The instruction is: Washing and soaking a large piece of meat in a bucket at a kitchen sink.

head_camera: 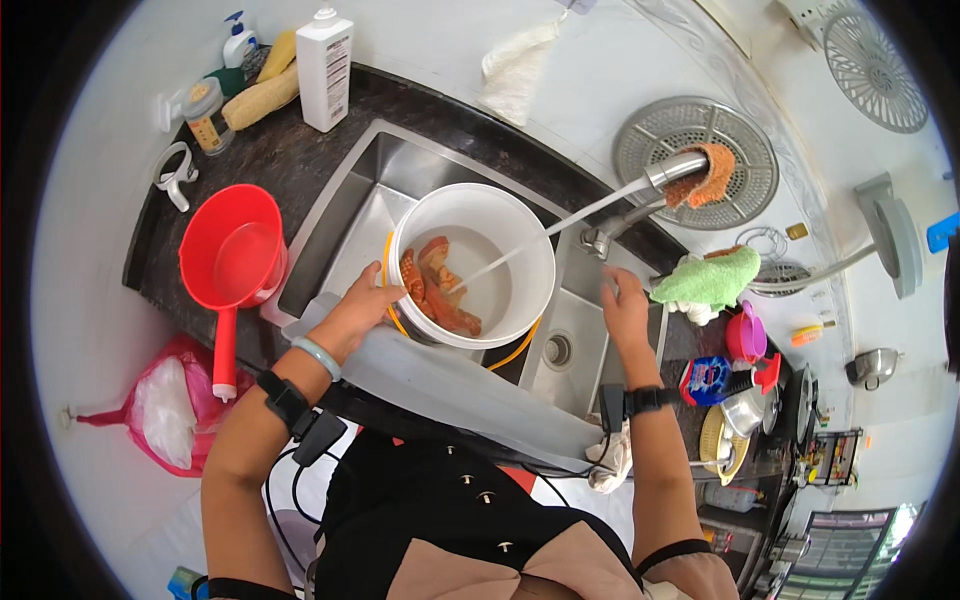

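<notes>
A white plastic bucket (525,217) with a yellow handle stands at the double-bowl stainless-steel sink (356,247). Orange-brown, cloth-like pieces (442,292) lie in shallow water on its bottom. My left hand (364,304) grips the bucket's left side, thumb at the rim; some fingers are hidden behind the wall. Water (525,244) streams into the bucket from the metal faucet (675,169), whose spout has an orange cloth (709,176) wrapped round it. My right hand (626,304) hangs over the right bowl, below the faucet base, with loosely bent fingers and nothing in it.
A red plastic dipper (232,255) rests on the dark counter at left. Behind it stand a white bottle (324,71), a jar (206,120) and loofahs (262,97). At right are a green cloth (709,277) and a blue spray bottle (705,381). A grey splash guard (457,382) lines the front edge.
</notes>
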`<state>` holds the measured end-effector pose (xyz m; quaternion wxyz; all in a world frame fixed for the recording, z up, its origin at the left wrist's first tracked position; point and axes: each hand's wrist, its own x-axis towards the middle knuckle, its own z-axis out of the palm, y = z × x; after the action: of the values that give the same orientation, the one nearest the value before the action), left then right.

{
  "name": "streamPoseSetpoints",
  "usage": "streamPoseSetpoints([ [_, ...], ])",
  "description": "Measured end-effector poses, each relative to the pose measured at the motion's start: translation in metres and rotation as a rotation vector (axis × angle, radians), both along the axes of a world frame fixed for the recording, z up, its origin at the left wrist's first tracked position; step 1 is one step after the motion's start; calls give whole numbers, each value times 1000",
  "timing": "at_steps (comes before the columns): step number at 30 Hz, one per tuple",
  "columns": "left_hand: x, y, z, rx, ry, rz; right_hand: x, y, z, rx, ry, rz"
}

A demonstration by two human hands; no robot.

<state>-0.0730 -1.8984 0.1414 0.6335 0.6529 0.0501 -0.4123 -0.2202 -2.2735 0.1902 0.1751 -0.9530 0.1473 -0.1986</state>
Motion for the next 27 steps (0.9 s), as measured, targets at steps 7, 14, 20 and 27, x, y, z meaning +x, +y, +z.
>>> streamPoseSetpoints([
  [7, -6, 4, -11, 10, 64, -37, 72, -21, -18, -278, 126, 49],
  [14, -2, -17, -5, -80, 258, 60, 91, -41, -32, -214, 45, 6],
  [20, 6, -30, -2, -31, 296, 98, 110, -53, -32, -184, 7, -43],
  [27, -7, -22, 17, -68, 227, 145, 107, -59, -38, -45, 36, -72],
])
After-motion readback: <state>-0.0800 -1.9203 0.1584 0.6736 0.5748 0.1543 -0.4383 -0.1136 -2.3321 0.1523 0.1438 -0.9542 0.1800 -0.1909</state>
